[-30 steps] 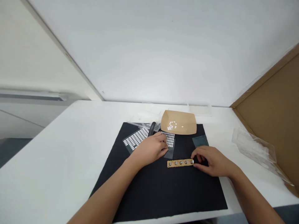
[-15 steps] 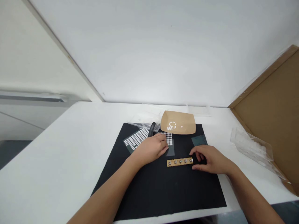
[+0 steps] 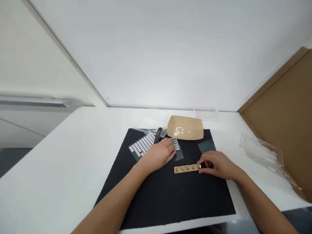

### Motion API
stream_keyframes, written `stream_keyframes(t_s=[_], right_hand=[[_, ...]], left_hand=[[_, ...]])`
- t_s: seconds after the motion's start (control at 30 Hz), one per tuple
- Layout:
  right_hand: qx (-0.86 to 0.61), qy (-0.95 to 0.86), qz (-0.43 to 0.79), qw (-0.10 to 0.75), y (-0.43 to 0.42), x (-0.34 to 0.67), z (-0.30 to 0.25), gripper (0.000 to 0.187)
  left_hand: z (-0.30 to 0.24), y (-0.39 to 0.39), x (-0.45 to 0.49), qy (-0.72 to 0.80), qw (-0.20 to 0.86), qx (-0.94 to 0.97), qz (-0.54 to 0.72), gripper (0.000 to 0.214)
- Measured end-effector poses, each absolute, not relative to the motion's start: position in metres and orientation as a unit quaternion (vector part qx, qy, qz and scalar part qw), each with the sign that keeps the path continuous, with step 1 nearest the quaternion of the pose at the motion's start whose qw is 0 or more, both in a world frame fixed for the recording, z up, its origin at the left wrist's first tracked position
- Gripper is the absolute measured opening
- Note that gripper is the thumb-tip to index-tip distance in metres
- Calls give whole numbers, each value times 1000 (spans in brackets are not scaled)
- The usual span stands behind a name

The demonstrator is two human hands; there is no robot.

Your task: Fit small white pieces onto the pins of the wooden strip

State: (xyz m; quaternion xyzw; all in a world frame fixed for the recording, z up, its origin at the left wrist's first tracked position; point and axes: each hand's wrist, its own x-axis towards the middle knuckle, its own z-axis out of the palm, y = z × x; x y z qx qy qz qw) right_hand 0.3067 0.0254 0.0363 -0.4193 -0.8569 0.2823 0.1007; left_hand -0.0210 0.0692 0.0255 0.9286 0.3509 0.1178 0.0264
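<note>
My left hand [image 3: 162, 152] has its fingers curled over a clear sheet of small white oval stickers [image 3: 179, 155] on the black mat [image 3: 182, 198]; its fingertips are partly hidden. A narrow wooden strip [image 3: 187, 168] with several round metallic studs lies flat in front of it. Thumb and forefinger of my right hand [image 3: 212, 165] pinch the strip's right end, near a small white piece. Left of my left hand is a second sheet of white ovals [image 3: 142, 145], with a black curved handle [image 3: 158, 135] beside it.
Behind the sheets, a brown paper tray [image 3: 195, 128] holds several small white pieces. Clear plastic packaging [image 3: 148, 123] lies to its left. A dark translucent sheet [image 3: 206, 146] is by my right hand. On the right are a clear plastic case [image 3: 263, 151] and a cardboard panel [image 3: 280, 107].
My right hand has moved slightly left and closed its thumb and forefinger on the strip's end. The sticker sheet under my left hand has turned a little.
</note>
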Motion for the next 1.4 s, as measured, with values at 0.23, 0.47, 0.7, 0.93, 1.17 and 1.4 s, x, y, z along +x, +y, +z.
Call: stream_keyframes(t_s=[0.23, 0.47, 0.7, 0.93, 1.17, 1.4], right_hand=[[-424, -854, 287, 89, 24, 308, 39, 22], [-434, -850, 288, 78, 23, 311, 41, 21], [-421, -851, 293, 111, 23, 321, 49, 49], [-420, -811, 189, 360, 19, 294, 65, 21], [-418, -791, 220, 389, 14, 241, 90, 18], [-432, -707, 339, 445, 11, 226, 62, 16]], left_hand=[[25, 69, -19, 361, 44, 923, 126, 26], [22, 70, -18, 365, 39, 918, 150, 25], [25, 70, -20, 366, 71, 908, 193, 23], [40, 45, 6, 432, 312, 743, 406, 24], [41, 19, 29, 403, 517, 597, 462, 41], [39, 14, 36, 381, 648, 480, 452, 53]])
